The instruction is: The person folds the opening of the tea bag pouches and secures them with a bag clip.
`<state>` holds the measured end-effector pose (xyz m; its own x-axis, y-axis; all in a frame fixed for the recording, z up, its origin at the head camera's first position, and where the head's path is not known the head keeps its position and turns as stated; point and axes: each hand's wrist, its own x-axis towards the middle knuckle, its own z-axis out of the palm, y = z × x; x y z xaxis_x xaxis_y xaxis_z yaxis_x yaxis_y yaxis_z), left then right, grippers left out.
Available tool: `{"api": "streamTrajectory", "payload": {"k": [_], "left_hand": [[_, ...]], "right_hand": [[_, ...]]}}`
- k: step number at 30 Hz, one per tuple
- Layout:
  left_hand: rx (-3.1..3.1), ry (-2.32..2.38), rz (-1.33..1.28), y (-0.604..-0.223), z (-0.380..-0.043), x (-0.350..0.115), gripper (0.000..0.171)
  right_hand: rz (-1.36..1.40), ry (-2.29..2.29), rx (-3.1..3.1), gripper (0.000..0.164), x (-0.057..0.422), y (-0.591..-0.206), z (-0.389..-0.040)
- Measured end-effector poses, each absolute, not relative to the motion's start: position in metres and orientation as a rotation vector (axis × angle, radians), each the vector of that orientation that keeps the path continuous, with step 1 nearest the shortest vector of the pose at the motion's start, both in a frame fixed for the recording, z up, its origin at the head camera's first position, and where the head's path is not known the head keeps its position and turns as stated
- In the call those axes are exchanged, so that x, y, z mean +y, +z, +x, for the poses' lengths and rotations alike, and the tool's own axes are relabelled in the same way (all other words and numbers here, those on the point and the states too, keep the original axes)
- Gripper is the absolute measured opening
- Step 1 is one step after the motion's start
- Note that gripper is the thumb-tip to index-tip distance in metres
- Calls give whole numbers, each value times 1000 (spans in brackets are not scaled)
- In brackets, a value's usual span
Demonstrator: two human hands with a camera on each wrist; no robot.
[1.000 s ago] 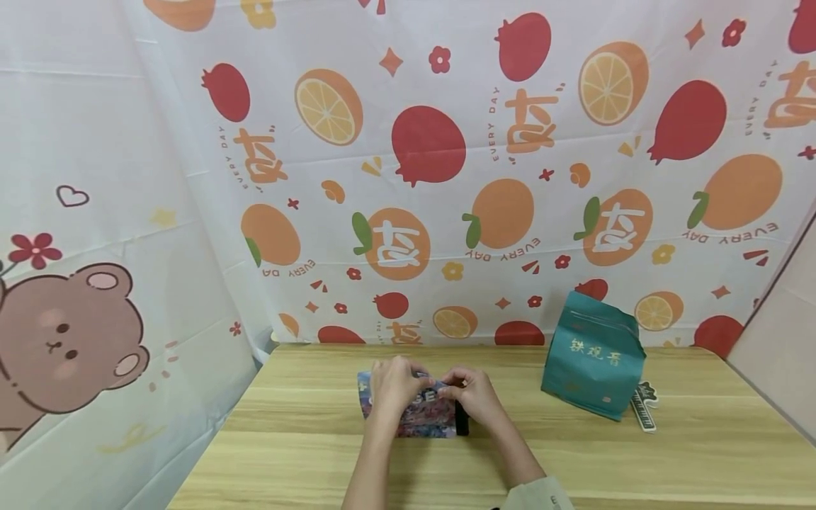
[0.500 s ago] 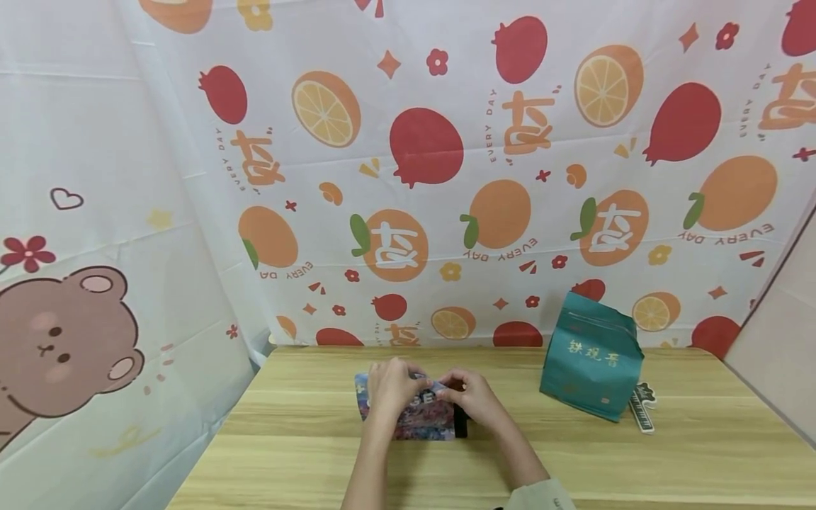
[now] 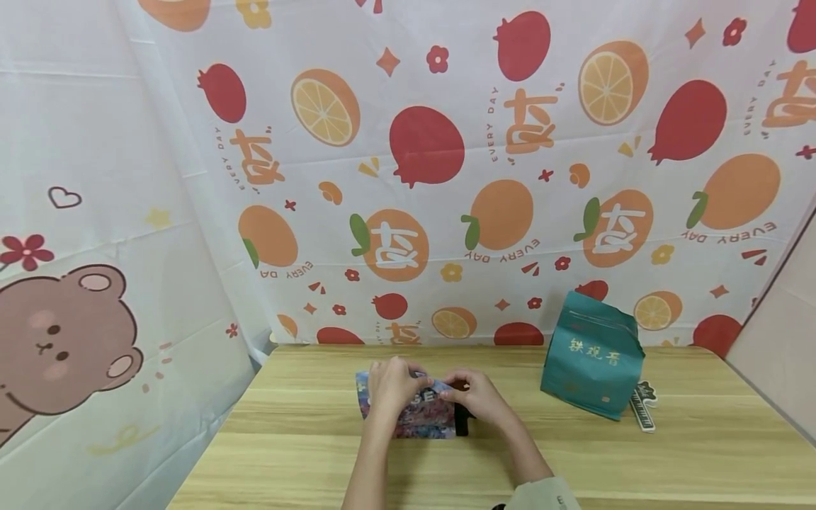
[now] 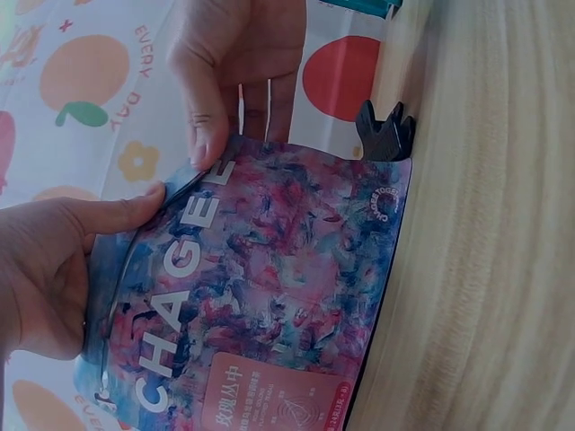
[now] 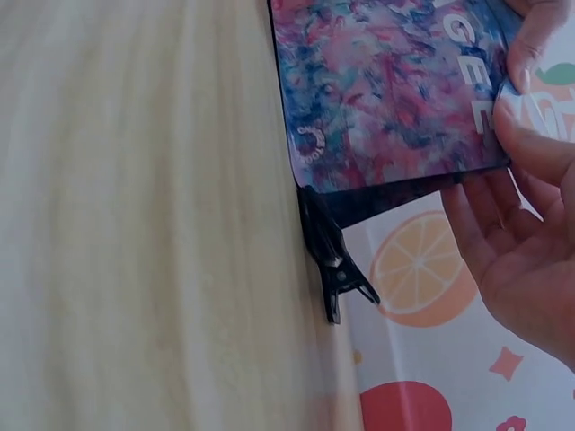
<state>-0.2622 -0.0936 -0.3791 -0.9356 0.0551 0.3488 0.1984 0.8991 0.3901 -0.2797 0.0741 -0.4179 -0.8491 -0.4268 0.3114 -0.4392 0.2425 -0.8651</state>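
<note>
A pink and blue tea pouch lettered CHAGEE stands on the wooden table between both hands. My left hand pinches its upper edge near the middle; the thumb shows on the front in the left wrist view. Close beside it, my right hand pinches the top edge toward the right corner, thumb in front and fingers behind. In the right wrist view the same pouch has its lower right corner by a black clip. Whether that clip grips the pouch or only lies behind it, I cannot tell.
On the table, a teal tea bag with gold characters stands to the right. A small white and green flat piece with a keyboard pattern lies beside it. A fruit-printed curtain hangs behind the table.
My right hand has shifted very slightly to the right along the pouch's top edge. The left hand keeps its hold, and the pouch stays in place.
</note>
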Motion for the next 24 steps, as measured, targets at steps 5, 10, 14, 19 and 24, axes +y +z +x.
{"api": "streamTrajectory", "payload": {"k": [5,10,14,19,24], "left_hand": [[-2708,-609,-217,-381,-259,-94,12],[-2658,-659,-323,-384,-256,-99,9],[-2628,-814,-383,-383,-252,-106,7],[-2623,-912,-417,-380,-252,-110,9],[-2640,-853,-432,-380,-253,-111,10]], "right_hand": [[796,1659,-2456,3,70,-422,-277],[758,1631,-2450,3,69,-438,-285],[739,1633,-2442,6,68,-446,-288],[725,1640,-2444,7,67,-443,-287],[747,1656,-2443,4,67,-431,-278]]}}
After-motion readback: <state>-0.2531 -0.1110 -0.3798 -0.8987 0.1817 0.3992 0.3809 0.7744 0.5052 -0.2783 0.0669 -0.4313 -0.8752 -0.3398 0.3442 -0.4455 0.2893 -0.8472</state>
